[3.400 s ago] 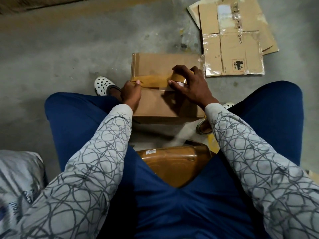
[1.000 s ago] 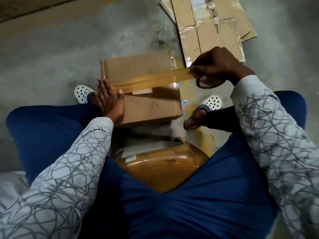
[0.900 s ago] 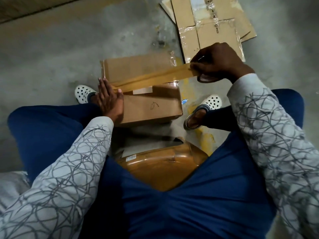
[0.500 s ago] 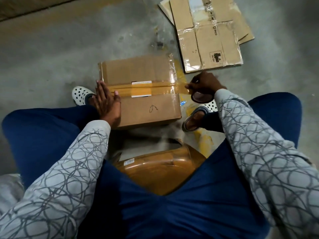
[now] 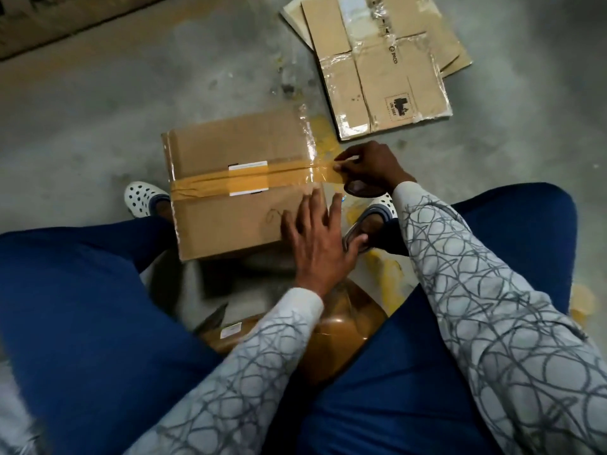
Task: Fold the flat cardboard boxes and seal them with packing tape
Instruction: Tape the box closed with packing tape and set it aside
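Concrete floor (image 5: 98,110) holds the box (image 5: 230,149) between the feet. Its tape (image 5: 210,183) runs left to right. The right hand (image 5: 371,165) pinches the tape past the right edge. The left hand (image 5: 315,238) lies flat and open on the near right corner, likely steadying it.

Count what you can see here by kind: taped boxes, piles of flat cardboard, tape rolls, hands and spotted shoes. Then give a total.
Taped box: 1
Pile of flat cardboard: 1
Tape roll: 1
Hands: 2, left hand and right hand
Spotted shoes: 2, left shoe and right shoe
Total: 7
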A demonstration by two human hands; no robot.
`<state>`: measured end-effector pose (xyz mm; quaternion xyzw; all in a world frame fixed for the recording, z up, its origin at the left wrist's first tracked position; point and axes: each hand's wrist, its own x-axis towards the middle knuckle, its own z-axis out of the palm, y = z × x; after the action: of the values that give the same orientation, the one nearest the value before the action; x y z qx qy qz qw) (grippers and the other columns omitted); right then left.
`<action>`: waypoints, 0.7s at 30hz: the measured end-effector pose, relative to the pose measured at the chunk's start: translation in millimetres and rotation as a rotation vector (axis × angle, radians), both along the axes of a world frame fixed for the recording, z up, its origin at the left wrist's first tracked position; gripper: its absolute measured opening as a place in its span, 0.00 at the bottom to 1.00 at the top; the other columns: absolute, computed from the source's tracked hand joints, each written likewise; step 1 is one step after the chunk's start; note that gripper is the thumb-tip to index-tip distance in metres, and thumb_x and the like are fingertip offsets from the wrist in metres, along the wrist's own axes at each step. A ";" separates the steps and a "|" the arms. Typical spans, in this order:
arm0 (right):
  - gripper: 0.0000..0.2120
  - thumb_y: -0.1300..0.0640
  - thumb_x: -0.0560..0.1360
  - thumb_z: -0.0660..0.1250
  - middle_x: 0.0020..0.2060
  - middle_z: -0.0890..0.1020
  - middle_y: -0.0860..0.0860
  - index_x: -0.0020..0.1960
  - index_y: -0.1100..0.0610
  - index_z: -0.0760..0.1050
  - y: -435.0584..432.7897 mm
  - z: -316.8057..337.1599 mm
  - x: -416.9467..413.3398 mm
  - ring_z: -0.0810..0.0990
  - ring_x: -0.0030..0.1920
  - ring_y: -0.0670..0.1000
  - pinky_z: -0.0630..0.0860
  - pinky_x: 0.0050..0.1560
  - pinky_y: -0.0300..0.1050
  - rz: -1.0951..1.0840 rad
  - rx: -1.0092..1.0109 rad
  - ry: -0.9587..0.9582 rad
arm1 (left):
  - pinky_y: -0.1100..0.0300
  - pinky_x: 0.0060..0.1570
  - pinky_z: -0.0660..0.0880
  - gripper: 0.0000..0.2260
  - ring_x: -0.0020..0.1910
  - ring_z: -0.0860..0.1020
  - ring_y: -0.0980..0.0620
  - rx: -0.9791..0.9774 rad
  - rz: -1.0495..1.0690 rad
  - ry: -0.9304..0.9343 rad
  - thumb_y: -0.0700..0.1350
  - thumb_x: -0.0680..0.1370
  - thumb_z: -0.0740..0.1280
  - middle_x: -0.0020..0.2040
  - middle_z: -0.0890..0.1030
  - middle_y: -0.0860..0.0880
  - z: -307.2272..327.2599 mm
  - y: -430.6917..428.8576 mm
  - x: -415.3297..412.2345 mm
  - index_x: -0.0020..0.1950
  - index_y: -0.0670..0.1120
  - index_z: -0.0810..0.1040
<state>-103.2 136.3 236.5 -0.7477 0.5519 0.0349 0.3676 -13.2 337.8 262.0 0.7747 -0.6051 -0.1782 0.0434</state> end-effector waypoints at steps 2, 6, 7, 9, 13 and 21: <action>0.15 0.40 0.73 0.72 0.47 0.86 0.54 0.53 0.48 0.85 0.7 0.6 -1.8 0.84 0.50 0.54 0.78 0.50 0.47 0.051 -0.028 0.042 | 0.34 0.74 0.48 0.36 0.78 0.52 0.40 0.094 0.120 0.036 0.62 0.76 0.65 0.81 0.53 0.42 -6.7 -7.0 -13.2 0.79 0.51 0.57; 0.14 0.39 0.73 0.71 0.47 0.85 0.53 0.52 0.48 0.85 -5.3 8.4 -2.7 0.82 0.49 0.53 0.75 0.45 0.44 0.019 -0.073 0.030 | 0.37 0.73 0.53 0.36 0.76 0.57 0.40 0.124 -0.020 -0.154 0.49 0.76 0.70 0.80 0.55 0.45 -14.7 -5.8 32.0 0.79 0.59 0.55; 0.14 0.40 0.74 0.72 0.47 0.85 0.52 0.52 0.48 0.85 -4.9 10.2 -0.3 0.82 0.49 0.53 0.73 0.44 0.43 0.013 -0.061 0.009 | 0.36 0.72 0.53 0.35 0.76 0.57 0.40 0.121 -0.059 -0.214 0.48 0.78 0.68 0.81 0.54 0.46 -15.3 0.2 48.3 0.79 0.62 0.52; 0.13 0.40 0.73 0.73 0.46 0.85 0.52 0.51 0.48 0.85 1.1 9.2 6.1 0.82 0.50 0.52 0.72 0.45 0.43 0.051 -0.011 -0.013 | 0.35 0.71 0.54 0.31 0.77 0.56 0.38 0.128 -0.110 -0.292 0.46 0.81 0.61 0.81 0.52 0.46 -15.2 12.9 69.9 0.79 0.64 0.50; 0.12 0.42 0.73 0.74 0.41 0.81 0.50 0.49 0.48 0.85 26.1 -4.5 16.4 0.82 0.51 0.53 0.70 0.47 0.41 0.087 0.127 -0.028 | 0.38 0.70 0.58 0.27 0.74 0.60 0.36 0.178 -0.026 -0.328 0.49 0.78 0.66 0.77 0.60 0.40 4.6 29.8 61.2 0.76 0.59 0.62; 0.18 0.43 0.72 0.75 0.48 0.84 0.51 0.59 0.50 0.83 38.0 -8.9 5.3 0.82 0.52 0.50 0.71 0.49 0.40 -0.077 0.320 -0.090 | 0.46 0.68 0.70 0.30 0.63 0.74 0.48 0.368 0.879 1.209 0.55 0.76 0.72 0.67 0.77 0.47 0.4 -3.2 -12.5 0.76 0.50 0.68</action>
<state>-97.9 174.3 227.5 -0.6589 0.5503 0.0746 0.5074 -25.6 334.6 262.4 0.7066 -0.0734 -0.6348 0.3039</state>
